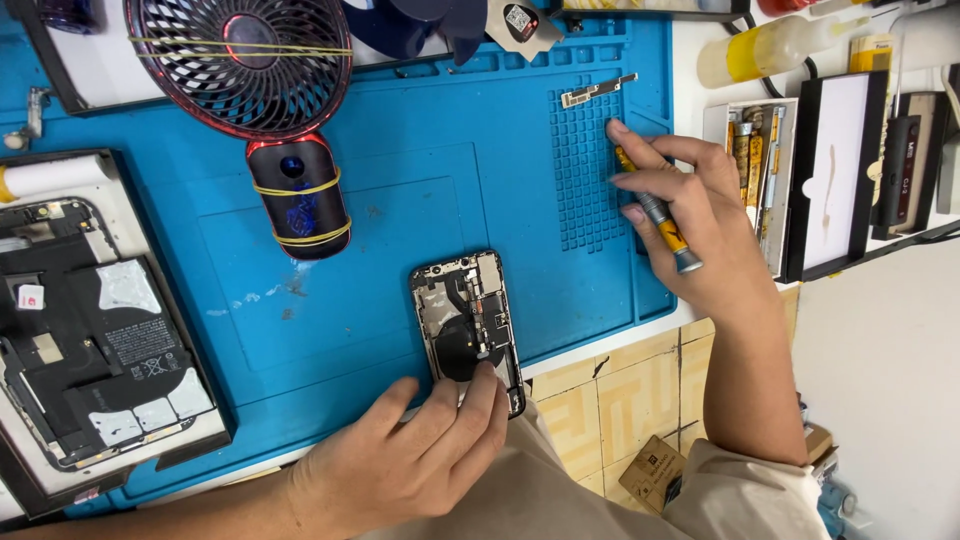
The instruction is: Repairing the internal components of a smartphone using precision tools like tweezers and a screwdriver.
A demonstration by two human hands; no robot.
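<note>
An opened phone (466,318) lies face down on the blue work mat (400,200), its inner boards and cables bare. My left hand (410,450) rests on the phone's near end, fingers pressing it flat. My right hand (690,225) holds a small screwdriver (660,215) with a yellow and grey handle. Its tip points at the gridded parts area (585,170) of the mat. A small metal bracket (597,90) lies just beyond that grid.
A red and black desk fan (255,90) stands at the back left of the mat. At the left sits another opened device (90,340) on a dark tray. A parts box (752,165), a glue bottle (770,48) and tools lie to the right.
</note>
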